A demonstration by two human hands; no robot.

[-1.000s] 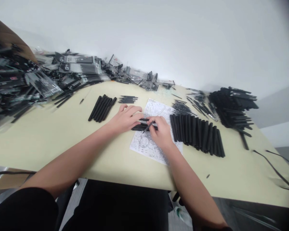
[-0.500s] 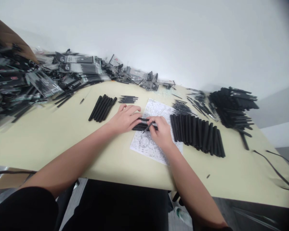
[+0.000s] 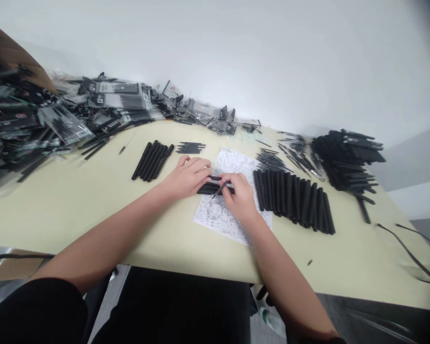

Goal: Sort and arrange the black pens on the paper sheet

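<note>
My left hand [image 3: 190, 177] is closed on one end of a black pen-like tube [image 3: 215, 178], its fingertips partly hiding it. The thumb and fingers of my right hand [image 3: 241, 195] pinch the tube's other end. A thin, pointed black stick, like a pen refill [image 3: 219, 190], also sticks out from my right hand, aimed down and left. Below both hands several black tubes [image 3: 205, 189] lie side by side across a printed sheet of paper [image 3: 215, 215].
A row of thick black tubes [image 3: 290, 196] lies right of the sheet; a smaller group [image 3: 152, 161] is on the left. Thin refills [image 3: 190, 147] lie behind my left hand. Plastic packets [image 3: 122, 98] heap up along the wall, and black pieces [image 3: 344, 157] pile at right.
My left hand has shifted very slightly to the right along the tube. My right hand looks unmoved.
</note>
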